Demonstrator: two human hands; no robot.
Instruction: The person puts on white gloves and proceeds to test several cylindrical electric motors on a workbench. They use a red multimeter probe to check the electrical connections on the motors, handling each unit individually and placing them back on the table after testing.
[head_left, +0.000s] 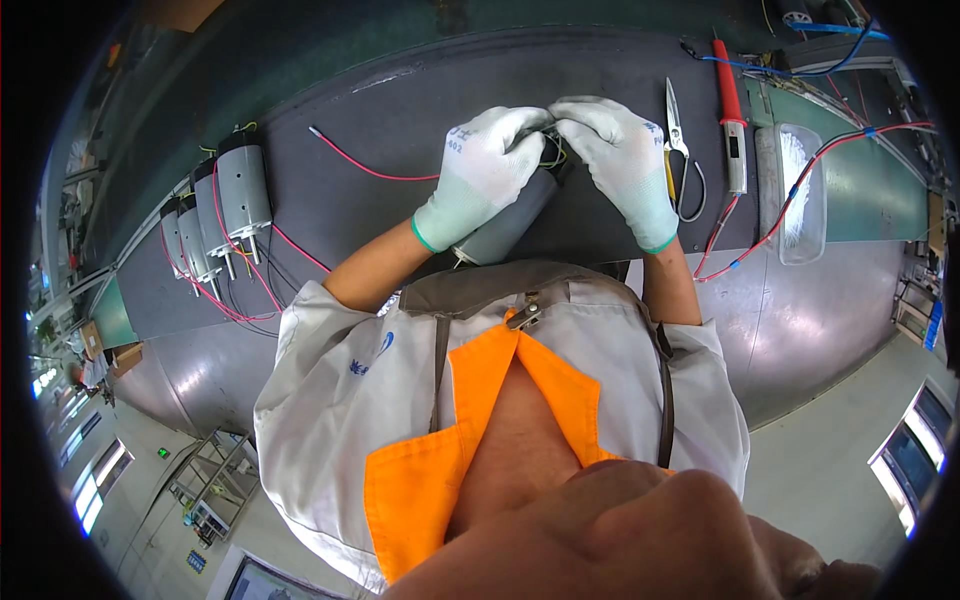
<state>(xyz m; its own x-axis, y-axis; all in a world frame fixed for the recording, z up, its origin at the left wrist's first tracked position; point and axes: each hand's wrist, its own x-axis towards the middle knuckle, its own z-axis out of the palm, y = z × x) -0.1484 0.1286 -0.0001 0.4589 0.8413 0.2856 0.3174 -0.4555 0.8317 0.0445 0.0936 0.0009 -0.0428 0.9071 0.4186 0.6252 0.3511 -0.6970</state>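
A grey cylindrical electric motor (512,222) lies tilted on the dark bench close to my body. My left hand (490,165), in a white glove with a green cuff, is closed in a pinch above its far end. My right hand (620,165), gloved alike, meets it there with its fingertips together. Thin wires (555,152), dark and yellow-green, come out of the motor's end between my fingers. The fingers hide most of the wires' ends. From beside my left wrist a red wire (375,173) runs out to the left across the bench.
Several grey motors (243,185) with red and black leads stand at the left. To the right lie scissors (675,130), a red-handled tool (733,120) on a red cord, and a clear plastic tray (800,195) with white strands. A blue cable (830,68) crosses the far right.
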